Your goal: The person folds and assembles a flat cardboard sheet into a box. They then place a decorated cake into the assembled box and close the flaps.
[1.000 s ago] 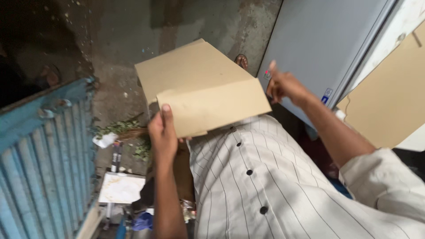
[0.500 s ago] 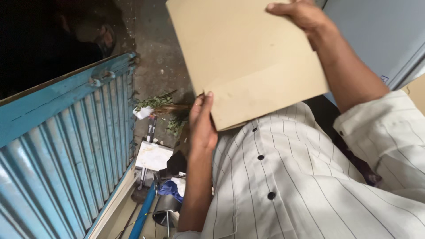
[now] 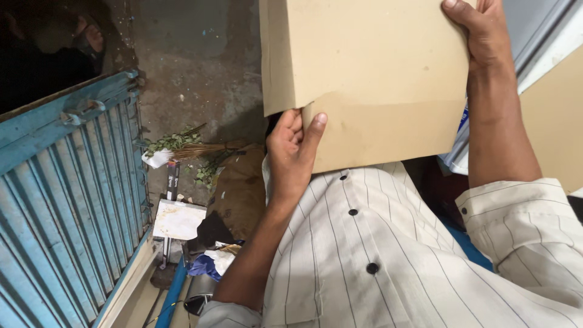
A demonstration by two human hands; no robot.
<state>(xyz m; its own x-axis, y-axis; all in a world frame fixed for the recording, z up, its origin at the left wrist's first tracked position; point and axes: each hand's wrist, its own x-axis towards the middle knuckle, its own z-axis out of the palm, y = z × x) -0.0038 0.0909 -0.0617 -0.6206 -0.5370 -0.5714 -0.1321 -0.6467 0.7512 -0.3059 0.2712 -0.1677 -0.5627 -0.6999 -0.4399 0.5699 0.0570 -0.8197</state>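
Cardboard was held up before the striped shirt; left hand pinched its lower edge, right hand clasped the top corner; firm grips at both opposite points would likely have kept the folded sheet flat.

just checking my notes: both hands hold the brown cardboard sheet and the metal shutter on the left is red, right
Not quite. The head view shows the metal shutter is blue, not red. The rest stands: the left hand and right hand both hold the brown cardboard sheet.
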